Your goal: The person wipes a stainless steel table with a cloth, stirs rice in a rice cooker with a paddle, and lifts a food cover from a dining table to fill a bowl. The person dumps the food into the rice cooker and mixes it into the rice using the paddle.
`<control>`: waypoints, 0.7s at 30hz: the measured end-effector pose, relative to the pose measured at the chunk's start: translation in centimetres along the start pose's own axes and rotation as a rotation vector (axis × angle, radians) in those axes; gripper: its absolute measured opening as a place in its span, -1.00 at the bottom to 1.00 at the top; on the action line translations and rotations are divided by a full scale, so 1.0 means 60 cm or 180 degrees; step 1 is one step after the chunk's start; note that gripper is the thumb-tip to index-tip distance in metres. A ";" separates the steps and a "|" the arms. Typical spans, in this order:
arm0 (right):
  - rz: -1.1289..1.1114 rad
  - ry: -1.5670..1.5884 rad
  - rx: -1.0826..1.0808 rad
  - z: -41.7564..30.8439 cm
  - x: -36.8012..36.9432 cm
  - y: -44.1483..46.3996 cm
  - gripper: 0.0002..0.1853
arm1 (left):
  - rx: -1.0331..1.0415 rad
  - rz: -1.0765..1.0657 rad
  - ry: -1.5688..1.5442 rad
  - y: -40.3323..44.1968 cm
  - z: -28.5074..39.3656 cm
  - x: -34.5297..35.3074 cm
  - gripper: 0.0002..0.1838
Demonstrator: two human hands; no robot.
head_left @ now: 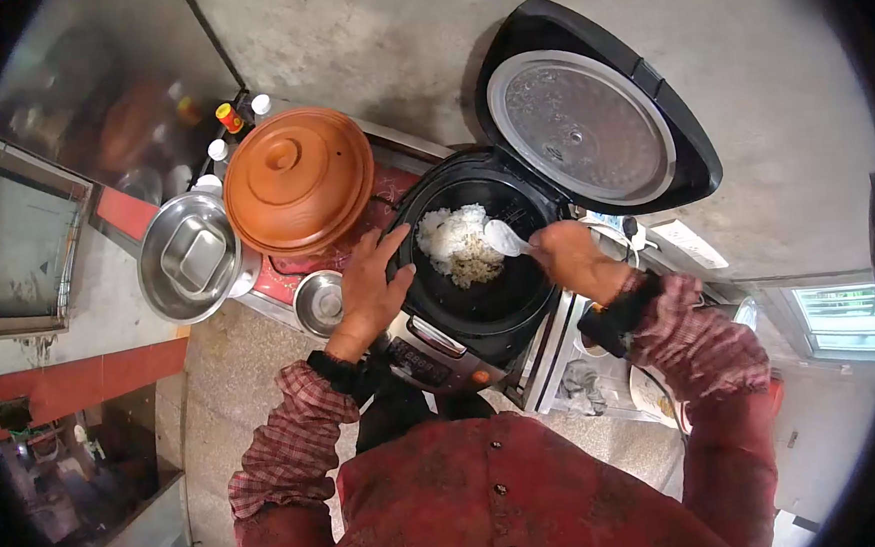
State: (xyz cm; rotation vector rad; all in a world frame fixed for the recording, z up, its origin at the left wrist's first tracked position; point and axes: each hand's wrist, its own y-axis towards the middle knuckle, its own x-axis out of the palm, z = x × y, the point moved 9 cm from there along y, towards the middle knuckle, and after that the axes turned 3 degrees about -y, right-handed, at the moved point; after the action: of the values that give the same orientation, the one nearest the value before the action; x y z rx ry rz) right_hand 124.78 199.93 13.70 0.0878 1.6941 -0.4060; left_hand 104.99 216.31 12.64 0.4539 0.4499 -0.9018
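A rice cooker (429,359) stands in front of me with its lid (581,129) raised. White rice (453,234) lies in the dark inner pot (520,304), with a browner, grainy patch on its near side. My right hand (579,257) is closed around the handle of a white rice paddle (503,237), whose blade meets the rice's right edge. At the cooker's left rim, my left hand (370,283) has its fingers spread and holds nothing. Its fingertips rest on or close to the rim; exact contact I cannot tell.
Left of the cooker sits an orange clay pot with its lid (297,182). A large steel bowl (162,280) holds a smaller metal dish (199,252). Near my left hand is a small steel bowl (319,303). Several bottles line the back, including one red and yellow (230,118). A wall rises behind.
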 end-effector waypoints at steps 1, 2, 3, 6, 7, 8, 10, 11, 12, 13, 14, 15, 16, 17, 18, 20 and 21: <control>-0.0210 -0.0086 0.0001 0.002 -0.007 -0.005 -0.89 | 0.0001 0.0005 0.0000 -0.001 -0.002 0.000 -0.41; -0.0206 -0.0091 0.0003 -0.003 -0.022 -0.009 -0.89 | 0.0036 0.0048 0.0067 -0.002 -0.002 0.001 -0.41; 0.0071 -0.0058 -0.0150 -0.017 -0.050 -0.015 -0.88 | 0.0081 0.0091 0.0133 -0.001 -0.001 0.001 -0.41; -0.0010 -0.0352 -0.0033 -0.004 -0.014 -0.001 -0.86 | 0.0103 0.0061 0.0043 -0.001 -0.001 0.002 -0.41; -0.0014 -0.0315 0.0033 -0.009 0.003 0.005 -0.87 | 0.0113 0.0064 0.0052 -0.002 0.000 0.002 -0.41; -0.0019 -0.0272 0.0098 -0.018 0.020 0.010 -0.88 | 0.0090 0.0071 0.0111 -0.003 0.000 0.002 -0.41; 0.0064 -0.0368 0.0085 -0.036 0.038 0.012 -0.90 | 0.0072 0.0078 0.0173 -0.003 -0.002 0.002 -0.41; 0.0149 -0.0394 0.0032 -0.043 0.032 0.011 -0.90 | 0.0074 0.0074 0.0140 -0.003 -0.004 0.004 -0.41; 0.0230 -0.0419 -0.0023 -0.048 0.024 0.009 -0.87 | 0.0074 0.0071 0.0105 -0.004 -0.006 0.005 -0.40; 0.0248 -0.0460 -0.0080 -0.041 0.008 0.001 -0.89 | 0.0074 0.0072 0.0104 -0.005 -0.008 0.005 -0.40; 0.0248 -0.0464 -0.0082 -0.034 -0.007 -0.004 -0.89 | 0.0059 0.0061 0.0120 -0.004 -0.009 0.006 -0.40; 0.0315 -0.0435 -0.0036 -0.027 -0.027 -0.009 -0.89 | 0.0045 0.0051 0.0135 -0.004 -0.011 0.007 -0.40; 0.0384 -0.0407 0.0012 -0.023 -0.046 -0.013 -0.90 | 0.0049 0.0055 0.0132 -0.005 -0.011 0.009 -0.40; 0.0471 -0.0205 -0.0009 -0.030 -0.067 -0.017 -0.92 | -0.0006 0.0058 0.0132 -0.006 -0.015 0.011 -0.40; 0.0482 -0.0209 -0.0003 -0.037 -0.062 -0.015 -0.92 | -0.0055 0.0058 0.0135 -0.006 -0.018 0.011 -0.40; 0.0911 0.0101 -0.0039 -0.052 -0.044 -0.013 -0.93 | -0.0035 0.0005 0.0101 -0.003 -0.019 0.011 -0.40; 0.0798 -0.0005 -0.0093 -0.059 -0.016 -0.005 -0.93 | -0.0031 -0.0050 0.0059 -0.001 -0.018 0.012 -0.41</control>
State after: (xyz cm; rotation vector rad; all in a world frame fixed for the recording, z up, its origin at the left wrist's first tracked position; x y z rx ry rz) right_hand 121.54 200.95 15.10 0.2750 1.6621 -0.1936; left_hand 105.10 216.41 11.36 0.4508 0.4753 -0.9107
